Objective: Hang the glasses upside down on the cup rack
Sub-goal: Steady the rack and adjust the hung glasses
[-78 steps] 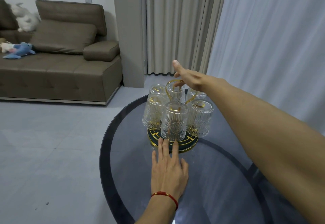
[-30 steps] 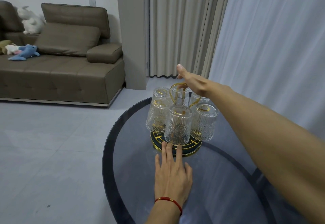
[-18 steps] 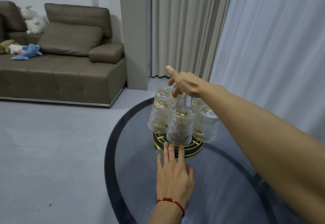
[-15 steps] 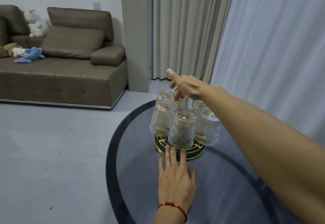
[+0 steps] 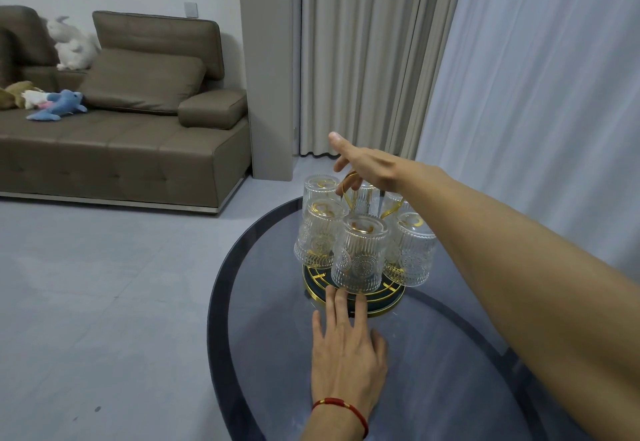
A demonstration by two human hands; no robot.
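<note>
Head view: my right hand (image 5: 372, 168) is up at the gold loop handle (image 5: 348, 186) atop the cup rack (image 5: 388, 303), a couple of fingers curled through it, thumb sticking out loose. My left hand (image 5: 346, 350) lies flat and empty on the glass table (image 5: 450, 371), fingertips (image 5: 341, 297) touching the rack's dark, gold-edged base. All the glasses I can see hang mouth-down around the handle; the front glass (image 5: 358, 255) sits just above my left fingertips, the left glass (image 5: 320, 236) and right glass (image 5: 410, 253) flank it, more behind. I judge the hanging done, so any move of the rack should be slow and upright, base steadied, so nothing swings or slips off.
</note>
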